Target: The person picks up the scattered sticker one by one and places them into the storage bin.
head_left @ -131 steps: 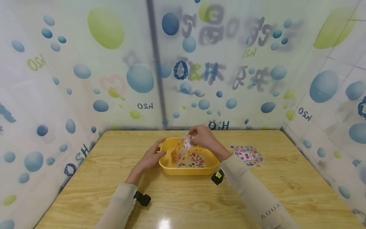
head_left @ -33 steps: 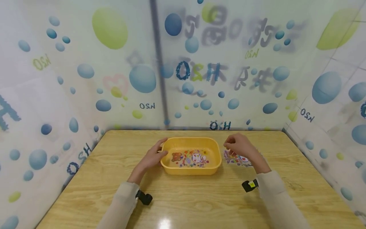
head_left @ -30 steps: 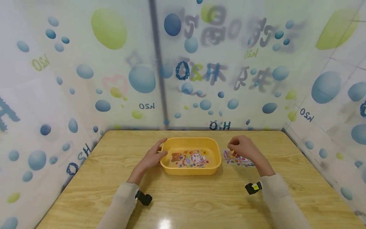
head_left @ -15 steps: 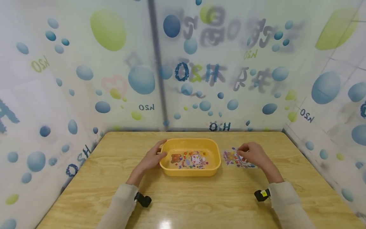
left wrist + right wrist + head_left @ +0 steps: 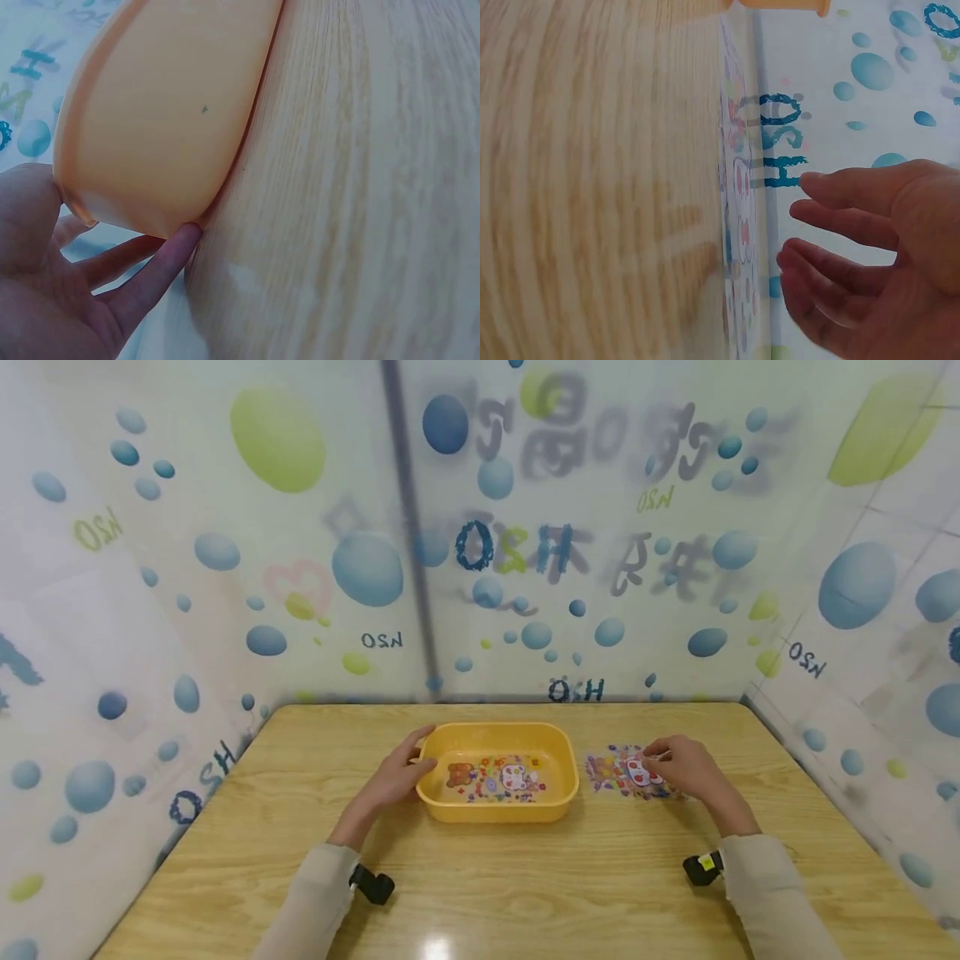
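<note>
A yellow plastic basin [image 5: 497, 812] stands on the table, a clear sticker sheet [image 5: 491, 781] with a brown bear and a white cartoon face lying inside. My left hand [image 5: 396, 777] holds its left end, thumb at the rim and fingers along the outer wall; the left wrist view shows fingertips [image 5: 184, 234] low on that wall. To the right of the basin lies more colourful sticker sheeting [image 5: 611, 770], also with a white cartoon face. Just over its right part is my right hand [image 5: 688, 768], fingers bent and apart, holding nothing in the right wrist view.
The wooden table [image 5: 480, 885] reaches back to a pale curtain [image 5: 480, 635] printed with blue and green drops. More of this curtain closes off both sides. Black wrist cameras [image 5: 372, 884] sit under both sleeves.
Earlier my right hand held a sticker sheet over the basin; that sheet now lies inside. The hand has since moved right, over the sheeting on the table. My left hand has stayed at the basin.
</note>
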Action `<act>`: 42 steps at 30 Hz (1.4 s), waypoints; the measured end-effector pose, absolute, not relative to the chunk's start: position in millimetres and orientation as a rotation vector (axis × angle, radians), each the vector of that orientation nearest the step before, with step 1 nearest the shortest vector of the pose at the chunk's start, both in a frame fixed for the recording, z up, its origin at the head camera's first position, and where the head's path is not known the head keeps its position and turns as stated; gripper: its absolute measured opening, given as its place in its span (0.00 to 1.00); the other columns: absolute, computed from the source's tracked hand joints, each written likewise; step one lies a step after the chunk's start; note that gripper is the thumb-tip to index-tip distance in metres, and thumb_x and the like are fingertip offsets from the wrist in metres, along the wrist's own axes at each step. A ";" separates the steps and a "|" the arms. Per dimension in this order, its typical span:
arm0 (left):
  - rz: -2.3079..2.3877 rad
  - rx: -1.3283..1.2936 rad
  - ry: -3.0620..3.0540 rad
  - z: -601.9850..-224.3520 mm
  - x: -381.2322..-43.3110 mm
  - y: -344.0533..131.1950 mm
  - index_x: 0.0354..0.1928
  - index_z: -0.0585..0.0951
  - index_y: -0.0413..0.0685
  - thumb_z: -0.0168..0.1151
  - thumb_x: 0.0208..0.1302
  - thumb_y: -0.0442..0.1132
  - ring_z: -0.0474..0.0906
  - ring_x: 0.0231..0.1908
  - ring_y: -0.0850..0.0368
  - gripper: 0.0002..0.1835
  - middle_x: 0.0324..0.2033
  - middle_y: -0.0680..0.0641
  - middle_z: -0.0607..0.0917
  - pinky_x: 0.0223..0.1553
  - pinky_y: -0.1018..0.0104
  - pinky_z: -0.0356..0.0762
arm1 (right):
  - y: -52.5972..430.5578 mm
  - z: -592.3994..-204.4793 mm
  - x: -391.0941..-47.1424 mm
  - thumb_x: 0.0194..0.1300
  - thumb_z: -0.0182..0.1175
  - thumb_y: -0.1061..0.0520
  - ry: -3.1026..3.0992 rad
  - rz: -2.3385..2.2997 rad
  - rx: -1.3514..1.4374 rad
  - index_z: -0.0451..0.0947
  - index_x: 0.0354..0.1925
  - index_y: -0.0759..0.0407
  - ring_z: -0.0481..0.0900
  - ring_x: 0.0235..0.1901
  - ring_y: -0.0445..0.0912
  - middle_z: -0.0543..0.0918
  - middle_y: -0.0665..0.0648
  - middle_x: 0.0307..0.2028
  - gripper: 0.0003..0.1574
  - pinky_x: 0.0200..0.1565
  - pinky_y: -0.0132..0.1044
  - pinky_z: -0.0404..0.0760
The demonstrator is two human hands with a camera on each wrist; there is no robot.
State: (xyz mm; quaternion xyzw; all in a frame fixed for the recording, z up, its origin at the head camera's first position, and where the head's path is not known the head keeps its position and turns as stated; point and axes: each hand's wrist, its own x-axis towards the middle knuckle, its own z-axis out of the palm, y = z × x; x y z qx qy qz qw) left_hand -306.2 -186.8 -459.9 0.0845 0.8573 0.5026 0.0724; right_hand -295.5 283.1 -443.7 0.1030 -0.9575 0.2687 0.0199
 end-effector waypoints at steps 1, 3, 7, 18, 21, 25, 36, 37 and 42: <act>1.507 0.244 2.574 -459.5 -306.6 -186.8 0.73 0.57 0.66 0.53 0.71 0.43 0.75 0.54 0.42 0.31 0.62 0.35 0.70 0.40 0.59 0.82 | 284.5 -444.1 -295.8 0.66 0.58 0.55 -2.973 0.820 0.320 0.80 0.49 0.68 0.80 0.45 0.62 0.82 0.70 0.48 0.19 0.41 0.53 0.81; 1.498 0.243 2.578 -459.0 -307.2 -187.2 0.73 0.57 0.67 0.53 0.71 0.44 0.74 0.55 0.43 0.31 0.63 0.36 0.70 0.41 0.59 0.82 | 287.9 -444.5 -296.5 0.65 0.59 0.55 -2.966 0.784 0.305 0.81 0.48 0.68 0.80 0.42 0.62 0.81 0.72 0.49 0.19 0.41 0.53 0.80; 1.493 0.242 2.583 -458.4 -306.9 -187.0 0.73 0.57 0.67 0.53 0.71 0.44 0.73 0.55 0.43 0.31 0.63 0.36 0.70 0.41 0.59 0.82 | 297.6 -444.6 -295.9 0.63 0.60 0.54 -2.977 0.715 0.240 0.81 0.48 0.70 0.79 0.43 0.64 0.79 0.74 0.50 0.21 0.43 0.56 0.78; 1.478 0.258 2.597 -459.0 -306.0 -187.3 0.73 0.57 0.65 0.53 0.71 0.43 0.72 0.57 0.41 0.31 0.64 0.36 0.69 0.43 0.58 0.81 | 319.1 -449.8 -293.3 0.64 0.60 0.51 -3.100 0.701 0.148 0.77 0.50 0.71 0.72 0.52 0.71 0.77 0.77 0.52 0.26 0.50 0.63 0.73; 1.497 0.269 2.577 -458.0 -305.3 -187.4 0.73 0.57 0.63 0.52 0.72 0.43 0.72 0.57 0.41 0.31 0.64 0.35 0.69 0.42 0.57 0.82 | 320.3 -451.4 -294.9 0.63 0.61 0.50 -3.120 0.675 0.146 0.74 0.55 0.72 0.71 0.53 0.72 0.74 0.78 0.54 0.31 0.51 0.63 0.72; 1.493 0.272 2.542 -440.3 -293.5 -182.5 0.75 0.55 0.56 0.51 0.72 0.41 0.72 0.57 0.40 0.32 0.64 0.32 0.68 0.42 0.57 0.82 | 321.8 -455.2 -298.3 0.60 0.63 0.50 -3.126 0.632 0.188 0.72 0.56 0.74 0.70 0.54 0.73 0.74 0.79 0.55 0.34 0.52 0.64 0.71; 1.503 0.264 2.565 -461.6 -306.3 -186.6 0.73 0.57 0.66 0.53 0.71 0.45 0.71 0.59 0.41 0.31 0.64 0.36 0.68 0.43 0.57 0.82 | 321.8 -455.6 -300.5 0.61 0.63 0.52 -3.186 0.611 0.191 0.75 0.54 0.75 0.73 0.53 0.70 0.77 0.76 0.53 0.31 0.51 0.62 0.73; 1.501 0.266 2.572 -461.5 -306.2 -186.7 0.73 0.57 0.67 0.53 0.71 0.45 0.72 0.58 0.41 0.31 0.64 0.36 0.69 0.43 0.57 0.82 | 321.1 -455.0 -300.0 0.62 0.63 0.53 -3.188 0.613 0.187 0.75 0.53 0.75 0.73 0.53 0.70 0.77 0.76 0.52 0.30 0.51 0.61 0.73; 1.479 0.291 2.599 -459.3 -305.4 -187.9 0.73 0.57 0.65 0.53 0.71 0.45 0.71 0.58 0.41 0.31 0.63 0.37 0.70 0.45 0.57 0.80 | 317.9 -452.5 -298.3 0.61 0.63 0.54 -3.184 0.631 0.167 0.75 0.53 0.76 0.75 0.50 0.68 0.78 0.75 0.51 0.30 0.49 0.59 0.75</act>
